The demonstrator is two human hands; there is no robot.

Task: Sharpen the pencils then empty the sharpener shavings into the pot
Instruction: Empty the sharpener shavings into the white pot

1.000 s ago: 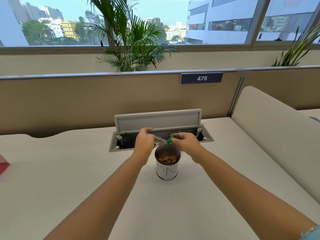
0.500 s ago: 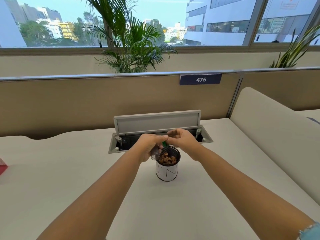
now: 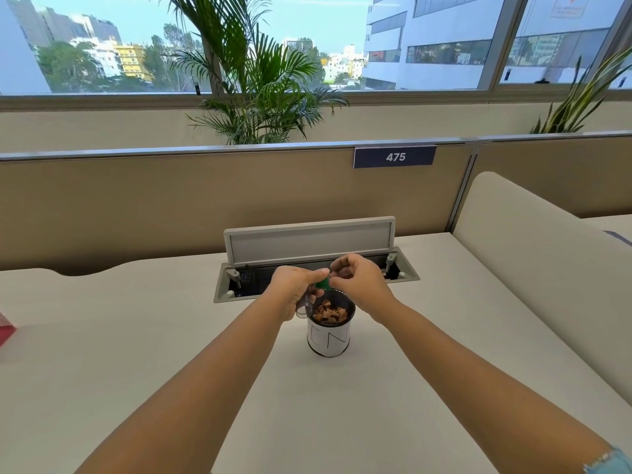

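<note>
A small mesh pot (image 3: 329, 340) with a white paper band stands on the desk, and brown pencil shavings (image 3: 331, 313) lie inside it. My left hand (image 3: 297, 285) holds the sharpener's clear shavings container (image 3: 305, 306) at the pot's left rim. My right hand (image 3: 355, 280) pinches the green sharpener part (image 3: 322, 284) just above the pot's far rim. Both hands meet at the green part. No pencils are in view.
An open cable tray with a raised lid (image 3: 309, 239) sits in the desk right behind the pot. A beige partition with a "475" label (image 3: 395, 157) runs behind it. A rounded divider (image 3: 547, 268) bounds the desk on the right. A red object (image 3: 5, 328) lies at the left edge.
My hands have come together over the pot. The clear container has swung from lying level across the pot to hanging at its left rim, and the green part rose slightly.
</note>
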